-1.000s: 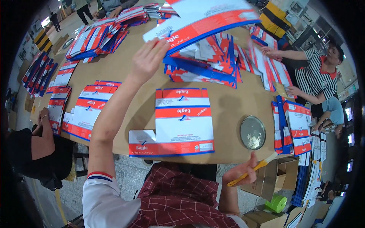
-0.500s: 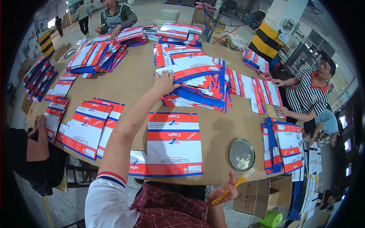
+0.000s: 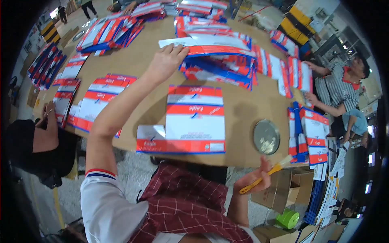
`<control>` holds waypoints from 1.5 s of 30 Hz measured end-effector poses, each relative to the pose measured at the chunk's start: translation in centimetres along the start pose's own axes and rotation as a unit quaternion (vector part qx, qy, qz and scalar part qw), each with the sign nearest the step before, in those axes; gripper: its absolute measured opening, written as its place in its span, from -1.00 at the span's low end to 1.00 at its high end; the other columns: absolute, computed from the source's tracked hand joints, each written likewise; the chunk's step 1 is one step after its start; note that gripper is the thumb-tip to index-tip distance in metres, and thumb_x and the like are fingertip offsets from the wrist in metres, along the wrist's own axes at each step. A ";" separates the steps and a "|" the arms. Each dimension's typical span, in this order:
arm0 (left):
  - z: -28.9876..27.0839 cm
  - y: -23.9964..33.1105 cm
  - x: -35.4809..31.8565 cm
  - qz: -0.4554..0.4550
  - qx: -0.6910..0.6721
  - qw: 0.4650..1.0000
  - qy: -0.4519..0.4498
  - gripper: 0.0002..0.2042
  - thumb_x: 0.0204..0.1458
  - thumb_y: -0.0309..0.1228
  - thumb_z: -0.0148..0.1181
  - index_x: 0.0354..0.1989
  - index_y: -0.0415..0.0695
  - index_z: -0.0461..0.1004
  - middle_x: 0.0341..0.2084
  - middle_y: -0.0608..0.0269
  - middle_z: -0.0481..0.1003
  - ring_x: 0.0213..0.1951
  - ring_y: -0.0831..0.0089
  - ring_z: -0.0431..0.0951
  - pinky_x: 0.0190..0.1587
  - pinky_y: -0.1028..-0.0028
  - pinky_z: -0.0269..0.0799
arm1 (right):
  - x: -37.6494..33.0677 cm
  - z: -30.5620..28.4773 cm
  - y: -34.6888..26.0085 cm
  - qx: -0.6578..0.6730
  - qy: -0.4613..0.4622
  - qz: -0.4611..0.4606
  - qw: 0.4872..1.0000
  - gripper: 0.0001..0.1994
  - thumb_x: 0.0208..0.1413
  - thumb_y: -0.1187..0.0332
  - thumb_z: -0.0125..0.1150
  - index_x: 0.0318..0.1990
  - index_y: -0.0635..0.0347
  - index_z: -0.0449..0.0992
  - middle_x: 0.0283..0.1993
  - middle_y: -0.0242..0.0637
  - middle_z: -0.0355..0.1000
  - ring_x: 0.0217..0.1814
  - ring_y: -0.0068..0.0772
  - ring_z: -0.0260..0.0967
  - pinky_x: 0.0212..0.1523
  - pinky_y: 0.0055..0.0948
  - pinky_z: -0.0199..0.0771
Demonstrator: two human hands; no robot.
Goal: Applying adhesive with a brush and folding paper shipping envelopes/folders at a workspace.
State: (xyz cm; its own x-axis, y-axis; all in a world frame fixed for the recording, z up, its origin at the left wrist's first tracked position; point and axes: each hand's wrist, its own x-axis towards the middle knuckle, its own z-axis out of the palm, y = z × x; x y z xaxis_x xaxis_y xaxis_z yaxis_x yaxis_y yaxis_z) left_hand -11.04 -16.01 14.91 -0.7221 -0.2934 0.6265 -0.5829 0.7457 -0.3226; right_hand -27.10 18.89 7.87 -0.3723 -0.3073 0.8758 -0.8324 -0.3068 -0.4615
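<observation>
My left hand (image 3: 168, 62) reaches to the far middle of the table, its fingers closed over the near left corner of a flat cardboard carton blank (image 3: 221, 47) in white, red and blue. That blank is raised off a messy pile of similar blanks (image 3: 216, 73), with a dark gap beneath. Close to my body, my right hand (image 3: 253, 178) grips a glue brush (image 3: 276, 167) with a yellow handle and pale bristles. Another blank (image 3: 195, 131) lies flat in front of me. To its right stands a round dish (image 3: 263, 129) holding a whitish paste.
More blanks are stacked at the left (image 3: 101, 95), far left (image 3: 107, 32) and right (image 3: 316, 135) of the brown table (image 3: 243, 109). Co-workers sit at the left (image 3: 38, 141) and right (image 3: 338, 85). Below the right edge are cardboard boxes (image 3: 300, 186) and a green round container (image 3: 287, 218).
My left hand has lifted the top blank's near edge from the pile. The view has shifted, so the table sits higher. My right hand still holds the brush beside the table edge.
</observation>
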 end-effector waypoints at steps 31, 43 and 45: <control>-2.8 10.5 -23.8 -0.370 -0.271 0.881 -0.120 -0.58 -0.40 -0.69 0.05 -0.22 -0.16 0.42 -0.27 0.08 0.29 -0.13 0.15 0.28 0.04 0.16 0.07 | -7.1 14.5 3.8 0.566 -0.040 0.589 0.576 -0.63 0.22 0.12 -0.26 -0.20 0.26 0.36 -0.47 -0.30 0.29 -0.39 -0.45 0.22 -0.17 -0.36 0.22; -2.9 10.7 -25.0 -0.327 -0.271 0.905 -0.022 -0.72 -0.62 -0.70 0.04 -0.62 -0.08 0.33 -0.52 0.37 0.40 -0.25 0.34 0.44 0.06 0.21 0.04 | -7.6 15.4 -1.1 0.409 -0.362 0.345 0.763 -0.96 -0.03 0.55 0.05 -0.39 0.29 0.38 -0.55 -0.27 0.35 -0.55 -0.49 0.30 -0.51 -0.51 0.31; -3.0 10.6 -24.9 -0.330 -0.269 0.904 -0.035 -0.72 -0.60 -0.70 0.07 -0.61 -0.08 0.32 -0.53 0.34 0.41 -0.26 0.31 0.44 0.04 0.18 0.09 | -8.2 15.7 -1.7 0.325 -0.349 0.363 0.800 -0.98 0.01 0.54 0.03 -0.39 0.26 0.34 -0.54 -0.29 0.36 -0.59 -0.54 0.30 -0.55 -0.60 0.30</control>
State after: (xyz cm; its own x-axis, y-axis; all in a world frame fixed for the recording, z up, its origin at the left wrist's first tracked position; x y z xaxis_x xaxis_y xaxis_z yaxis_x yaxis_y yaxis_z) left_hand 1.90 1.06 -2.00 -0.3160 -0.8037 0.5042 -0.6427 0.5723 0.5094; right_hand -16.24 7.79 -0.73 -0.1522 -0.9762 0.1542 -0.0270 -0.1518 -0.9880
